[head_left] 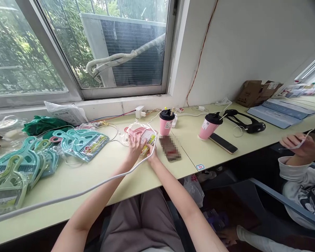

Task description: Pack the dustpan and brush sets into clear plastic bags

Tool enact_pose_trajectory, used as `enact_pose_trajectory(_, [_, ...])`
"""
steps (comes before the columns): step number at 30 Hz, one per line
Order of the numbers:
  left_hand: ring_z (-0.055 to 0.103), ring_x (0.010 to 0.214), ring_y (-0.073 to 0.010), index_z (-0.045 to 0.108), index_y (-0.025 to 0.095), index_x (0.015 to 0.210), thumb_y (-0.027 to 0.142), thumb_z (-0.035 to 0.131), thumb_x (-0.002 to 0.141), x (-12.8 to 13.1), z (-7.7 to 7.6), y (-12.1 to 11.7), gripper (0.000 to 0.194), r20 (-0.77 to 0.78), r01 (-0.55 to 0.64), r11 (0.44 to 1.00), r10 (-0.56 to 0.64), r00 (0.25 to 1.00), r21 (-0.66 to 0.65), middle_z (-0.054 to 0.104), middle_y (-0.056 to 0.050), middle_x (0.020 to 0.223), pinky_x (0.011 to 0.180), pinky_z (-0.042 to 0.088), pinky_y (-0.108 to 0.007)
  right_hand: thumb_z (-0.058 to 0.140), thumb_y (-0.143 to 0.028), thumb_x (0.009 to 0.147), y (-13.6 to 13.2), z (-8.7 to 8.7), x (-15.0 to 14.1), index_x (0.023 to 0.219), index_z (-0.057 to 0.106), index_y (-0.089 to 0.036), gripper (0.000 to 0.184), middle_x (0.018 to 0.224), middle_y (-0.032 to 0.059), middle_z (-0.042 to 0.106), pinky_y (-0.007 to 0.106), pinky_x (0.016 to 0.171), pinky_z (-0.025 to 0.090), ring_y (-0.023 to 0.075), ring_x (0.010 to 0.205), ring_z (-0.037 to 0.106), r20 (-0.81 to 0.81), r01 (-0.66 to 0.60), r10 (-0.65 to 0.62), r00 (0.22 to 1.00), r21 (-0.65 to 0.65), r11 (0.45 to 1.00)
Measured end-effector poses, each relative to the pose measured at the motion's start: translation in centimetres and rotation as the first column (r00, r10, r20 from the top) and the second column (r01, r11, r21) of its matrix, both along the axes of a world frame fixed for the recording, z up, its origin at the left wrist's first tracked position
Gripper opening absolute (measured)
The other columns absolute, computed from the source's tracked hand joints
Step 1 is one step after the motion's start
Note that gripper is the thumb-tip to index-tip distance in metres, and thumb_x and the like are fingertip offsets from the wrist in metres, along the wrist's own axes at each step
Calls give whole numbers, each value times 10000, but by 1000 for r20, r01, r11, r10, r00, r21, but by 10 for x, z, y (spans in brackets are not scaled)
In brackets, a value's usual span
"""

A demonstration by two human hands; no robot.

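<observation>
A pink dustpan-and-brush set (pixel 141 134) in clear plastic wrap lies on the pale yellow desk (pixel 107 175) in front of me. My left hand (pixel 134 145) rests flat on it with fingers spread. My right hand (pixel 151 151) grips the set's near right edge by its yellow label, fingers pinched on the wrap. A white cable (pixel 94 187) runs across the desk and loops around both wrists.
Several teal and green dustpan sets (pixel 78 141) lie stacked at the left. Two pink cups with black lids (pixel 166 122) (pixel 208 126) stand behind, with two phones (pixel 223 142), a black headset (pixel 245 122) and boxes at the right. Another person's hand (pixel 300 145) is at the right.
</observation>
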State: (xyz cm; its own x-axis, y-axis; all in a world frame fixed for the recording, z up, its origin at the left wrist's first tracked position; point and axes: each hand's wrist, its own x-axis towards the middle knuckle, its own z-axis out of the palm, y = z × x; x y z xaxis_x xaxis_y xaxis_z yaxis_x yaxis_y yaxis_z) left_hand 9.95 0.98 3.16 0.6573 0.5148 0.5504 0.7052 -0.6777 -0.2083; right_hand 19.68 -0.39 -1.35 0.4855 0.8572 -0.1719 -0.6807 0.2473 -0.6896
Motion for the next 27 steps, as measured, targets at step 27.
enact_pose_trajectory(27, [344,1399,-271,428,134,1433,47,311,863,5,14,-29,588,-91,104,973,-125,988,-205,496,-146,1412,1209,222,-491,655,-221,656,-13,7,5,948,501,-229,331,909,-6,670,278,731,556,149,866,664,55,85,-80,995,-97,992])
